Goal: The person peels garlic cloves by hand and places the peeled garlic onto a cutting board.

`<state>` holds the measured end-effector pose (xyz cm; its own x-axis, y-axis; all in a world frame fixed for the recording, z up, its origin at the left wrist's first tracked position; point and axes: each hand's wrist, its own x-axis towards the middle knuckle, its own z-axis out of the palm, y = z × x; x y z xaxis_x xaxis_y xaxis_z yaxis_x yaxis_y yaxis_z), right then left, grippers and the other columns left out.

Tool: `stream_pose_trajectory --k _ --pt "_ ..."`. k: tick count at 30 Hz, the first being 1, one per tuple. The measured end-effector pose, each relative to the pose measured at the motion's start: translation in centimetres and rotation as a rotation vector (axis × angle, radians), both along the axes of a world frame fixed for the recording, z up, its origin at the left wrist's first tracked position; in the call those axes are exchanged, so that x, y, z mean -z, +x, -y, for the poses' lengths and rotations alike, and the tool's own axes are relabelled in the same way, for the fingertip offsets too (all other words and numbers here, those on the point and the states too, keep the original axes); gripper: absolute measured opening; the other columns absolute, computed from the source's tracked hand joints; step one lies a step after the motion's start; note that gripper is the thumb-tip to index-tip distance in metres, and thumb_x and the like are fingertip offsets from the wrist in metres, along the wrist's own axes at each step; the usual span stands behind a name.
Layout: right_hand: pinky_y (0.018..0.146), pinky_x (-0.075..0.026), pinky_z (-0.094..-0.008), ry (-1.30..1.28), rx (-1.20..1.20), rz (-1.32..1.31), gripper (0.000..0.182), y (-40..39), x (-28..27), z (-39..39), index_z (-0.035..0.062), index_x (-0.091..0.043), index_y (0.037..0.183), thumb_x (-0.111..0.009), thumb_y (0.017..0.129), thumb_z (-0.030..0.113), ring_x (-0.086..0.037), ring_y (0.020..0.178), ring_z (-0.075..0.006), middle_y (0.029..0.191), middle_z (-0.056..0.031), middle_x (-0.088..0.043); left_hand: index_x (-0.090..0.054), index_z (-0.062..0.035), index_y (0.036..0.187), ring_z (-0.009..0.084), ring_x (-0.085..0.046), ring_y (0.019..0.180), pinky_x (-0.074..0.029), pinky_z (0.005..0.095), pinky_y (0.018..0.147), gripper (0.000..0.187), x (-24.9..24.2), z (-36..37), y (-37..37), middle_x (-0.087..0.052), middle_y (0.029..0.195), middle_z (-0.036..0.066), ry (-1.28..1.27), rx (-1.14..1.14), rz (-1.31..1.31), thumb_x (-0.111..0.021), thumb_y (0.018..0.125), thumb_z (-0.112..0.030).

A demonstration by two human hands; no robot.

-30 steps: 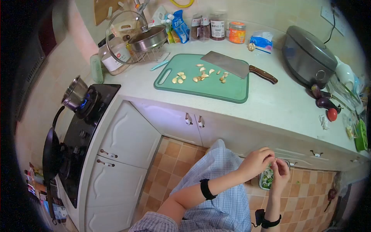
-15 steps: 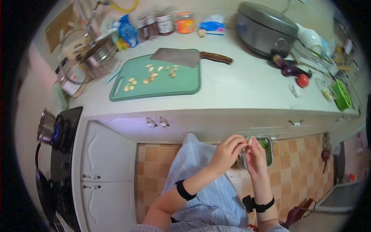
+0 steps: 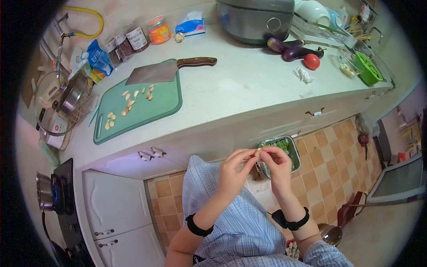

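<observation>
My left hand (image 3: 234, 171) and my right hand (image 3: 277, 168) meet above the floor, in front of the counter. Their fingertips pinch a small pale garlic clove (image 3: 258, 152) between them. Below and behind the hands stands a bin (image 3: 297, 163) with green leafy scraps in it, partly hidden by my right hand. Up on the counter, several garlic cloves (image 3: 130, 103) lie loose on a green cutting board (image 3: 156, 110). A cleaver (image 3: 153, 72) with a wooden handle rests across the board's far edge, its handle reaching over the countertop.
Eggplants (image 3: 299, 53), a tomato (image 3: 312, 62) and a green basket (image 3: 368, 69) sit at the counter's right. A rice cooker (image 3: 253, 22) and jars (image 3: 159, 31) line the back. At left, a pot (image 3: 44, 191) stands on the stove (image 3: 66, 196) over a blue flame.
My view has turned right, so the counter things appear farther left. Both hands still hold the clove; the fingertips of both now close around it more tightly together.
</observation>
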<state>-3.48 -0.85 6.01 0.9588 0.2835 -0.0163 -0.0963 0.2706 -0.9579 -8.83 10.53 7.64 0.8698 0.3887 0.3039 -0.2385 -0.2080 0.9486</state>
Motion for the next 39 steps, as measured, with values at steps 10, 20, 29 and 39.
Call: stream_pose_trajectory --k 10,20,29,39 --pt "0.063 -0.043 -0.0218 -0.330 -0.020 0.437 0.014 -0.2 -1.8 0.6 0.0006 -0.063 0.088 -0.062 0.076 0.006 -0.054 0.073 -0.0117 0.084 -0.0068 -0.058 -0.058 -0.0016 0.092 0.0174 -0.061 0.080 -0.049 0.0269 0.068 0.023 0.6 0.4 -0.1 -0.060 0.091 0.009 0.279 -0.102 -0.004 -0.064 0.071 0.000" --pt "0.065 -0.044 -0.0184 -0.127 -0.174 0.120 0.016 0.3 -0.8 1.3 0.0003 -0.062 0.091 -0.062 0.077 0.008 -0.056 0.076 -0.0080 0.084 -0.0043 -0.061 -0.059 -0.0046 0.088 0.0219 -0.058 0.073 -0.046 0.0288 0.064 0.020 0.4 -0.1 -0.2 -0.056 0.084 0.006 0.431 -0.147 0.034 -0.065 0.070 -0.009" --pt "0.070 -0.047 -0.0225 0.035 -0.237 -0.145 0.019 0.9 -1.2 1.8 -0.0024 -0.058 0.095 -0.060 0.078 0.006 -0.057 0.078 -0.0104 0.086 -0.0074 -0.061 -0.061 -0.0001 0.092 0.0145 -0.058 0.072 -0.047 0.0242 0.064 0.020 0.2 -0.7 -0.6 -0.059 0.082 0.007 0.102 0.008 -0.016 -0.064 0.072 -0.004" --pt "0.066 -0.045 -0.0230 -0.297 -0.142 0.458 0.012 1.0 -1.7 2.0 0.0012 -0.060 0.087 -0.061 0.075 0.002 -0.057 0.078 -0.0135 0.084 -0.0065 -0.060 -0.061 0.0014 0.090 0.0148 -0.059 0.074 -0.048 0.0233 0.065 0.017 0.6 -1.0 -0.7 -0.060 0.083 0.009 0.099 0.021 -0.044 -0.061 0.074 0.000"
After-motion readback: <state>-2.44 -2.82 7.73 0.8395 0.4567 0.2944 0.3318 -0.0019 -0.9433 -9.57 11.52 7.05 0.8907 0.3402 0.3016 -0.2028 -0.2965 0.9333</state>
